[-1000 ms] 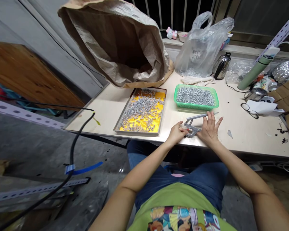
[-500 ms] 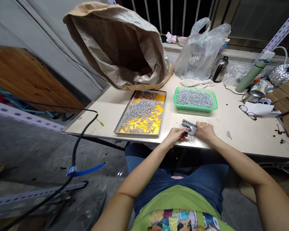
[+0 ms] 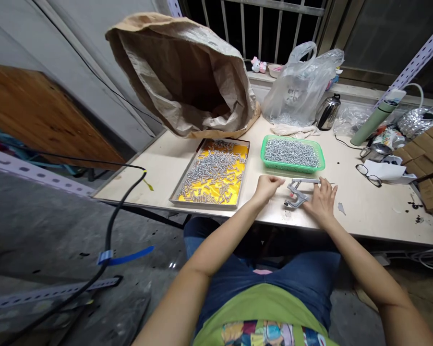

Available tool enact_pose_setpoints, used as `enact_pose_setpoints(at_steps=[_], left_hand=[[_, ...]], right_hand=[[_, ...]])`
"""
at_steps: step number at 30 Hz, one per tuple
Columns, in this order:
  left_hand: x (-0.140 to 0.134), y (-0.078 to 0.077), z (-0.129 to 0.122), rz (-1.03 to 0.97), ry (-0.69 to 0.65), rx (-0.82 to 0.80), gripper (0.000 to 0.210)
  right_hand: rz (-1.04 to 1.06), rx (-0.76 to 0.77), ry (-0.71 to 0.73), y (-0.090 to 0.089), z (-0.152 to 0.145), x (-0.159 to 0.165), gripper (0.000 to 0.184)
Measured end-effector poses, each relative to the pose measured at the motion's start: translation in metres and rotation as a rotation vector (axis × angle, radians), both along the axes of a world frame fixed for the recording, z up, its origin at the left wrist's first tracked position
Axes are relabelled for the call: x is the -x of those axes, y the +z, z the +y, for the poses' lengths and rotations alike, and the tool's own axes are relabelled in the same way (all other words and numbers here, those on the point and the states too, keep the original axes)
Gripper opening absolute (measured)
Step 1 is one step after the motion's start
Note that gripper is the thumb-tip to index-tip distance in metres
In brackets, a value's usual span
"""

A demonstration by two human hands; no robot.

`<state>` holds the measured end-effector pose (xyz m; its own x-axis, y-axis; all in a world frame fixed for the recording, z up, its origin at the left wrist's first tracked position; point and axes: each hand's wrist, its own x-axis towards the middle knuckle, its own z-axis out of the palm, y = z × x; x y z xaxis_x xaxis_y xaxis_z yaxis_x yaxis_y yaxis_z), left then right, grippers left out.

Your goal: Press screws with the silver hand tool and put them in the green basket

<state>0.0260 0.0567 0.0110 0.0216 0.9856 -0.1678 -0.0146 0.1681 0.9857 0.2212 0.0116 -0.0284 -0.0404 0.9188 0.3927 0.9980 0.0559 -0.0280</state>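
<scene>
My right hand grips a grey metal plier-like hand tool near the table's front edge. Its two handles are spread apart, with a spring showing between them and a dark tip at the lower left. Left of the tool and apart from it, my left hand is closed in a pinch; whatever it may hold is too small to make out. Just behind both hands sits a green plastic basket full of small silvery screw-like pieces. To the left lies a shallow tray with similar pieces scattered over a yellow lining.
A large open paper sack stands behind the tray. Along the back are a clear plastic bag, a metal kettle and a green bottle. Eyeglasses and cardboard boxes lie on the right.
My left hand has moved away from the tool, up and left toward the basket. The tool's handles have spread open, and my right hand's fingers have loosened around them.
</scene>
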Motion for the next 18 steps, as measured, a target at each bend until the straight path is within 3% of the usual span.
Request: enact_pose_setpoints(at_steps=[4,6,8,11,13,15,18], left_hand=[[-0.029,0.033,0.053,0.131,0.017,-0.129,0.032],[-0.036,0.045,0.063,0.216,0.001,-0.18,0.046],[-0.028,0.049,0.058,0.28,-0.05,-0.26,0.046],[0.015,0.044,0.032,0.408,-0.092,-0.363,0.024],[0.061,0.037,0.015,0.566,-0.025,-0.351,0.017],[0.109,0.031,0.003,0.758,0.043,-0.271,0.019],[0.163,0.023,-0.003,0.98,-0.057,-0.099,0.02]], right_hand=[[0.021,0.065,-0.04,-0.003,-0.004,-0.007,0.062],[0.028,0.071,-0.037,-0.003,-0.004,-0.009,0.062],[0.036,0.057,-0.023,-0.004,-0.004,-0.011,0.062],[0.058,0.031,-0.006,-0.007,-0.003,-0.013,0.061],[0.071,0.025,0.011,-0.01,-0.002,-0.013,0.06],[0.079,0.023,0.03,-0.012,-0.001,-0.012,0.059],[0.083,0.018,0.047,-0.014,0.001,-0.009,0.06]])
